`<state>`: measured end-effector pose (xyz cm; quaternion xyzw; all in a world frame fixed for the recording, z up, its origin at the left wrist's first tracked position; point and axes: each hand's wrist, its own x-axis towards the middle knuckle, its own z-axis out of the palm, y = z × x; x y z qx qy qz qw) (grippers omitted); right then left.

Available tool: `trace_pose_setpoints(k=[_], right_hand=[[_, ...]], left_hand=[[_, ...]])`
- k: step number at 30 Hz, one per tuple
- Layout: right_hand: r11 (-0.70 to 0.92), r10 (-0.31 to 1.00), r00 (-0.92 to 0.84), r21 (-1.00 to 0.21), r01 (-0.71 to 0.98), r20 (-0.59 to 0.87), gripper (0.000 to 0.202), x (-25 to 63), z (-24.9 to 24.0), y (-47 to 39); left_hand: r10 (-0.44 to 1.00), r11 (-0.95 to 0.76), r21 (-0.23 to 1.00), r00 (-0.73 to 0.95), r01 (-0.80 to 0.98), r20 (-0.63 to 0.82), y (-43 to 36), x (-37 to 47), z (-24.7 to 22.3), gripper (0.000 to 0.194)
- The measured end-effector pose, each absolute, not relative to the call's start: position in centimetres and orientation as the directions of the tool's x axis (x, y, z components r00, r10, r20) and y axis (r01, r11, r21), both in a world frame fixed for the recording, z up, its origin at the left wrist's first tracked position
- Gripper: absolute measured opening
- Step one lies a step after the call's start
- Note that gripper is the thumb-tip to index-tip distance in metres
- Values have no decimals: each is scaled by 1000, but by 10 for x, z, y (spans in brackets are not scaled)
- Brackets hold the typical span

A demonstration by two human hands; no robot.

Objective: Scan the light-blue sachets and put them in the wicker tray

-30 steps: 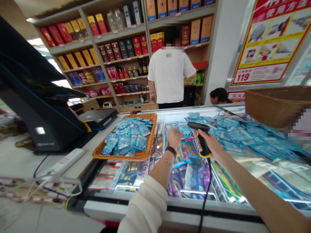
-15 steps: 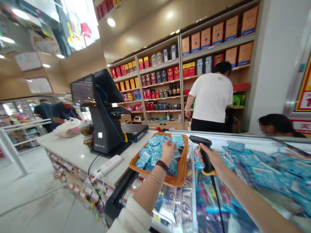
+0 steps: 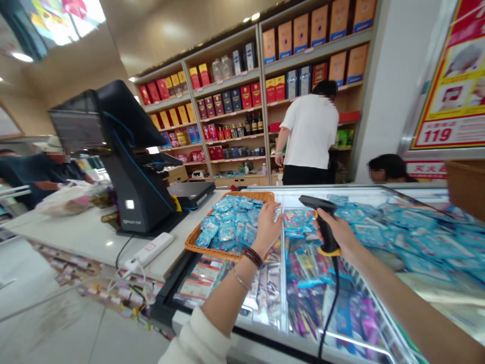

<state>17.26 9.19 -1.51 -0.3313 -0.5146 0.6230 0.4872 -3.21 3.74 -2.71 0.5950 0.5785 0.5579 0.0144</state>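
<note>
Scanner point(image 3: 322, 222) gripped in right hand point(image 3: 339, 233), left hand point(image 3: 267, 227) open over basket point(image 3: 212, 248) of blue packets point(image 3: 231, 225), register point(image 3: 125, 162) beside.

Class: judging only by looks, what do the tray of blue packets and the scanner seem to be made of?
Tray: probably woven wicker or rattan, matte tan, plaited rim visible. Scanner in the right hand: likely moulded plastic, smooth black with a yellow base band.

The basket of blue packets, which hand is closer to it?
Left. The left hand rests at the basket edge; the right hand holds the scanner farther right.
</note>
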Motion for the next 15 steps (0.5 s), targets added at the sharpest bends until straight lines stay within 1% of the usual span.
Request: trace_pose_setpoints(k=[2,5,7,10,13,15], right_hand=[[-27,968,-248,-958,-284,46,35,204,-17,95],[-64,988,-154,-953,-297,-18,35,240,-26,102],[-88,993,-100,-946,-313,-60,35,255,-33,106],[-104,994,-54,-935,-338,-91,34,263,-40,110],[-104,995,-30,-935,-340,-100,34,261,-43,112],[-88,996,-38,-944,-319,-80,33,258,-45,112]], left_hand=[[752,-354,647,-205,676,626,53,-6,-29,28],[825,-303,662,-159,686,543,83,29,-37,26],[858,-237,668,-170,705,484,104,48,-45,25],[895,-125,637,-191,761,404,132,67,-55,25],[919,-24,617,-225,787,323,148,72,-62,28],[927,19,646,-256,763,275,151,69,-67,27]])
